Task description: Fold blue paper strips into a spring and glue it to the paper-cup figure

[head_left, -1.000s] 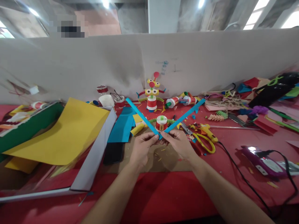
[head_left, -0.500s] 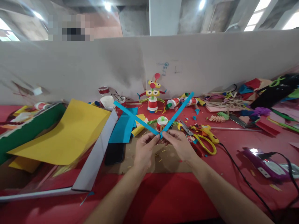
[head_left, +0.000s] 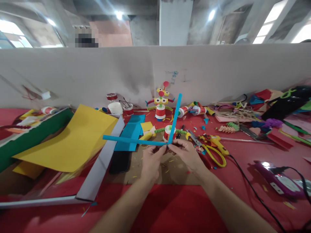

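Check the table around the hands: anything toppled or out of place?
Two red-and-white cups lie sideways behind the work, unlike the upright cup figure beside them; toppled or laid down, I can't tell. Blue scraps litter the red table. The blue strips show no obvious damage.

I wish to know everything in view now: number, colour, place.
Paper strips: apparently two, blue, centre
Eyed cup figure: one, multicoloured, back centre
Cup with springs: one, red and white, beyond strips
Box: one, partly white, left
Large sheet: one, yellow, on box
Paper sheets: uncounted, blue, right of box
Phone: one, black, below blue sheets
Scissors: one, yellow handles, right of centre
Glue gun: one, yellow, beside scissors
Socket block: one, purple, right
Bottle: one, black, far right
Scraps: uncounted, mixed, scattered
Table: one, red, underneath
Partition: one, grey, behind
Left hand: one, bare, at strips
Right hand: one, bare, at strips
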Action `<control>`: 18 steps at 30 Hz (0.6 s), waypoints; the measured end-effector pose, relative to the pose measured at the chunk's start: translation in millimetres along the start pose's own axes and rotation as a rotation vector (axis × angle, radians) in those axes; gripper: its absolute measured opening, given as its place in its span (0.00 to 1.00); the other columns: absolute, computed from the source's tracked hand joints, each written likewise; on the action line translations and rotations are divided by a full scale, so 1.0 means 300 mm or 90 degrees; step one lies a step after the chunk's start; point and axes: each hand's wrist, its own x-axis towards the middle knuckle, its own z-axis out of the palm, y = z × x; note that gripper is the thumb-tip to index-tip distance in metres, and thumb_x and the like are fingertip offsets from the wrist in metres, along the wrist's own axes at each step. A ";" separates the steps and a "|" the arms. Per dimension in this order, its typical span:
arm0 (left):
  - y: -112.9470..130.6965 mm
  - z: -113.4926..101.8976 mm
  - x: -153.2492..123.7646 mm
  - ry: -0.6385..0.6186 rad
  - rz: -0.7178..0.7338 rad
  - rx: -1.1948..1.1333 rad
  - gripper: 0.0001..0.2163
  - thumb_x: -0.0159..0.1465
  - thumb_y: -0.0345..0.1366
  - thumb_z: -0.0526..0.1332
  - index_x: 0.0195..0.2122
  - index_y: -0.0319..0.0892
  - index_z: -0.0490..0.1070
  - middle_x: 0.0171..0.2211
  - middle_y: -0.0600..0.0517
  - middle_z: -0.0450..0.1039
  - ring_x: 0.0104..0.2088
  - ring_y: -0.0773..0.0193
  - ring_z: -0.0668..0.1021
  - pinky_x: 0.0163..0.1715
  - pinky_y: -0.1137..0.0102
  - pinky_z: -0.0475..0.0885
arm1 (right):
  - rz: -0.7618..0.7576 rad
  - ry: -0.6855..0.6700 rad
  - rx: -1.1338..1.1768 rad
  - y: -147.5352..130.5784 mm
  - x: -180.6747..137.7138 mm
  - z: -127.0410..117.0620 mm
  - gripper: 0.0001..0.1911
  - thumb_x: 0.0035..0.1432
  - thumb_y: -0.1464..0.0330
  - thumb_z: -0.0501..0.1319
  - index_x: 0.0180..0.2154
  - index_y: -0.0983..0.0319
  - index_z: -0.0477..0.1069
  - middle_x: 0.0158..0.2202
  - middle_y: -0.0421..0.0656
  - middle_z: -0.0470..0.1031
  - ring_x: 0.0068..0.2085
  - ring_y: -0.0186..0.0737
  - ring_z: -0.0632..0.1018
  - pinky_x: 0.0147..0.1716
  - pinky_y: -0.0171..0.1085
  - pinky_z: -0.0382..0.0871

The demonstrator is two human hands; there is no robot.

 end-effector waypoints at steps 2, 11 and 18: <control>-0.003 0.005 -0.005 0.014 0.008 -0.004 0.06 0.51 0.32 0.67 0.30 0.37 0.77 0.28 0.50 0.78 0.30 0.66 0.77 0.36 0.69 0.72 | -0.010 0.009 0.005 0.004 -0.004 0.006 0.08 0.48 0.63 0.64 0.29 0.61 0.76 0.26 0.39 0.75 0.28 0.35 0.72 0.31 0.35 0.65; -0.013 0.011 -0.010 0.054 -0.010 -0.047 0.07 0.48 0.32 0.70 0.27 0.36 0.77 0.25 0.49 0.78 0.28 0.66 0.78 0.34 0.72 0.72 | 0.009 0.018 0.049 0.020 0.000 -0.004 0.10 0.48 0.63 0.65 0.30 0.63 0.76 0.26 0.40 0.75 0.28 0.33 0.71 0.31 0.34 0.64; -0.005 -0.004 0.017 -0.035 -0.111 -0.189 0.06 0.44 0.26 0.71 0.25 0.37 0.76 0.25 0.52 0.78 0.27 0.69 0.78 0.32 0.75 0.74 | 0.058 -0.013 0.176 0.002 0.010 -0.023 0.07 0.44 0.66 0.69 0.26 0.62 0.76 0.24 0.38 0.75 0.26 0.30 0.72 0.30 0.32 0.65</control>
